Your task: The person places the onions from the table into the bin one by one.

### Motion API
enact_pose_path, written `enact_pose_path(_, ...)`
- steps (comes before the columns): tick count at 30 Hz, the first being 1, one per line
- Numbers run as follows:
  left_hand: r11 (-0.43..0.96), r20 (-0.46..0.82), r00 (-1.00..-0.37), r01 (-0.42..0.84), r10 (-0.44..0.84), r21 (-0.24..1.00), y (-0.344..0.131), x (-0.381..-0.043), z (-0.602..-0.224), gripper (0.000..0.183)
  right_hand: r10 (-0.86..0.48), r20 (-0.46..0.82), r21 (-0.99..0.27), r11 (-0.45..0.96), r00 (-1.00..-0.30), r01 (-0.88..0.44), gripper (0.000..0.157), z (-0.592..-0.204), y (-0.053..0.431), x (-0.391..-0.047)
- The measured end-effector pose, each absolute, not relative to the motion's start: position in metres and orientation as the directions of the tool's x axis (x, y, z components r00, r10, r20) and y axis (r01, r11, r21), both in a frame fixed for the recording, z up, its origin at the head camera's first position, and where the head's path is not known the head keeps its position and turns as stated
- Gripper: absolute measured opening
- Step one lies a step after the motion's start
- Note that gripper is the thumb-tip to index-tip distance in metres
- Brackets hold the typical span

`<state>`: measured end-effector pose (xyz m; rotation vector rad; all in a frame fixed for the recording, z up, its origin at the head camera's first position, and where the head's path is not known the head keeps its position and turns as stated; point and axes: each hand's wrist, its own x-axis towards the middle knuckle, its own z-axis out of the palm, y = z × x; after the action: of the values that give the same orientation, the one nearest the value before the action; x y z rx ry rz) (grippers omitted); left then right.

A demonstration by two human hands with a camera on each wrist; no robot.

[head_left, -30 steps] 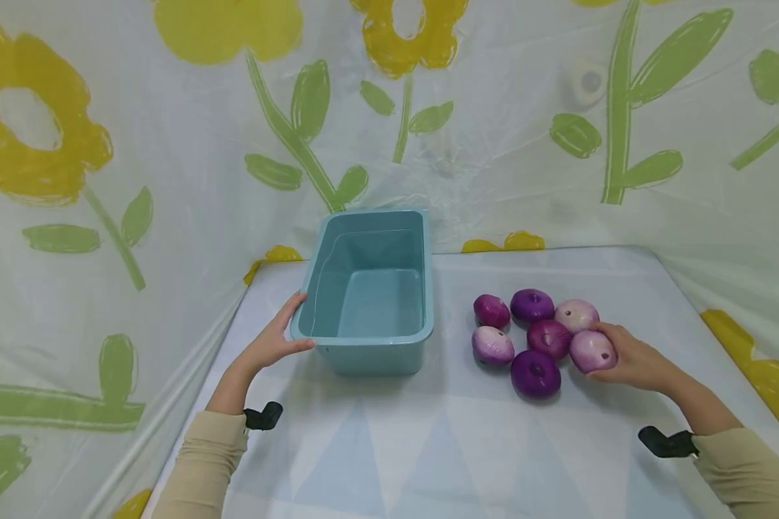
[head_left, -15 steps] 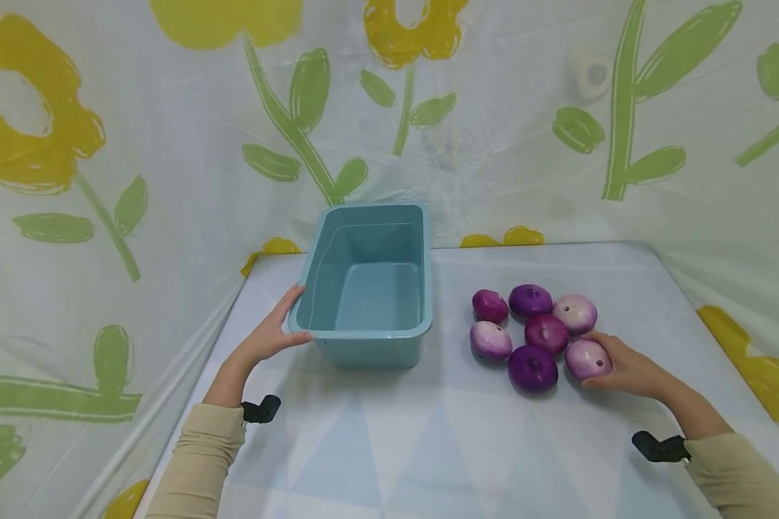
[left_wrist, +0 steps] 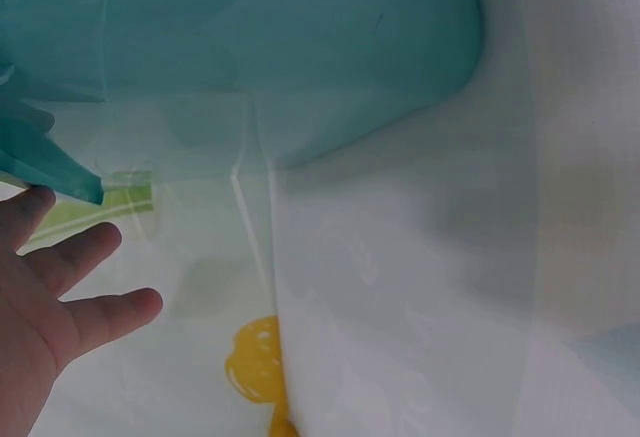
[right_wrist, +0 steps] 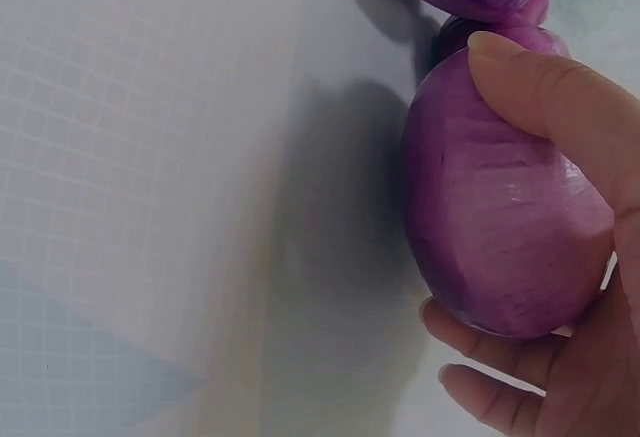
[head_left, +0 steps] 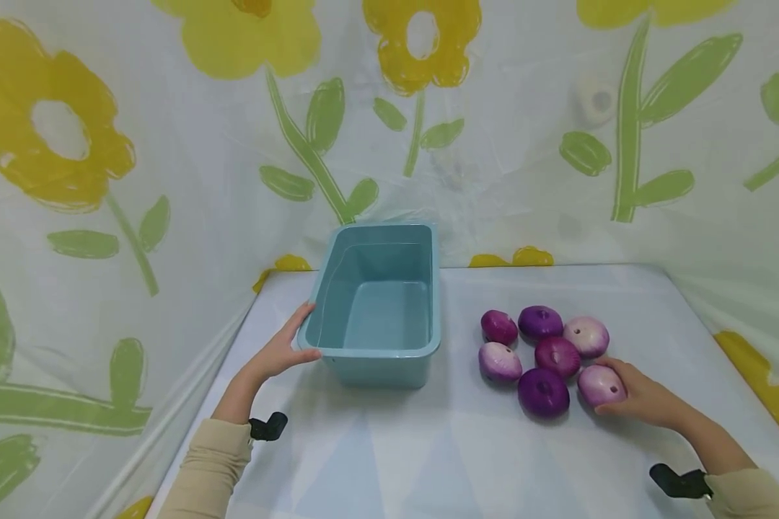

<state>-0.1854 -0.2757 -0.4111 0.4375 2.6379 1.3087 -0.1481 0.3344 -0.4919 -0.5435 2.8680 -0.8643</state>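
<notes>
In the head view, my right hand [head_left: 645, 395] grips a pale pink-purple onion [head_left: 599, 385] at the front right of an onion cluster. The right wrist view shows the thumb [right_wrist: 560, 97] over one side of this onion and fingers around the other. My left hand [head_left: 279, 355] rests with spread, straight fingers at the near left corner of a blue-green plastic tub [head_left: 370, 353]. In the left wrist view, fingertips [left_wrist: 140, 305] lie near the tub's rim, and the tub wall [left_wrist: 300, 37] fills the top.
Several red onions lie grouped right of the tub, among them a dark purple onion [head_left: 543, 393] at the front and a pale onion [head_left: 586, 336] behind the held one. A flower-print curtain [head_left: 493, 144] hangs behind the cloth-covered table [head_left: 389, 447].
My right hand has drawn the gripped onion slightly toward me, away from the pale onion behind it. The head view has tilted a little. My left hand stays at the tub's rim.
</notes>
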Motion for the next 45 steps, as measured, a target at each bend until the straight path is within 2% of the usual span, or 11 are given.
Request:
enact_pose_path(9, 0.548, -0.001, -0.939, 0.200, 0.345, 0.812, -0.2738, -0.1844, -0.4135, 0.092, -0.370, 0.052, -0.520, 0.783, -0.927, -0.342, 0.069, -0.4954, 0.3377, -0.1457)
enact_pose_path(23, 0.555, -0.006, -0.939, 0.199, 0.345, 0.808, -0.2728, -0.1866, -0.4149, 0.094, -0.362, 0.102, -0.537, 0.764, -0.927, -0.357, 0.070, -0.4977, 0.3386, -0.1422)
enact_pose_path(35, 0.569, -0.015, -0.941, 0.191, 0.337, 0.799, -0.2773, -0.1847, -0.4154, 0.093, -0.356, 0.010, -0.549, 0.779, -0.934, -0.303, 0.074, -0.4918, 0.3326, -0.1446)
enact_pose_path(45, 0.563, -0.003, -0.937, 0.207, 0.349, 0.800, -0.2755, -0.1843, -0.4134, 0.093, -0.359, 0.007, -0.552, 0.777, -0.933, -0.303, 0.073, -0.4895, 0.3326, -0.1446)
